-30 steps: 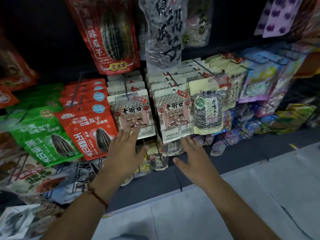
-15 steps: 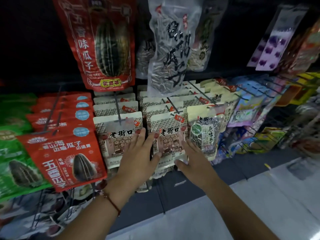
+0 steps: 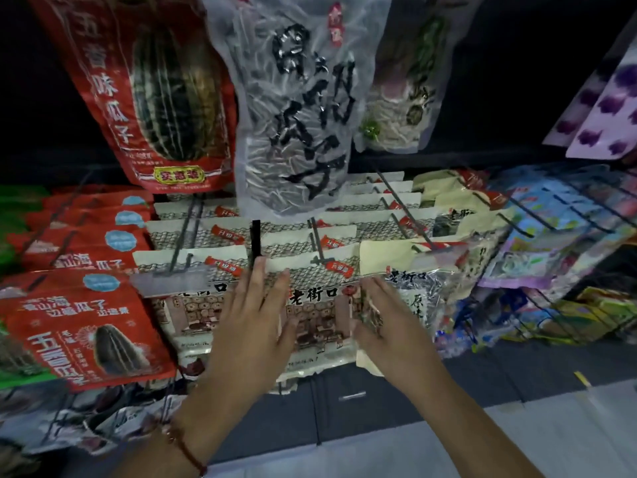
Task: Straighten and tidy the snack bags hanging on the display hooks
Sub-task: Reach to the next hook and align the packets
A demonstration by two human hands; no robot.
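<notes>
The left hand [image 3: 253,326] lay flat, fingers straight, against the front cream paper bag printed with a shopfront drawing [image 3: 319,322], and the right hand [image 3: 386,326] pressed likewise at its 3 o'clock edge; neither grasped anything, seemingly squaring that row on its black wire hook [image 3: 315,243]. A red foil seed bag [image 3: 86,336] hung at 9 o'clock, a clear seed pouch [image 3: 296,108] at 12. Pale grey floor tiles [image 3: 568,436] lay at 5 o'clock under dim light.

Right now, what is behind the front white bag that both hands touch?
Behind the front white bag hang more white bags on the same hook; only their top edges show. The left hand and right hand cover its sides.
</notes>
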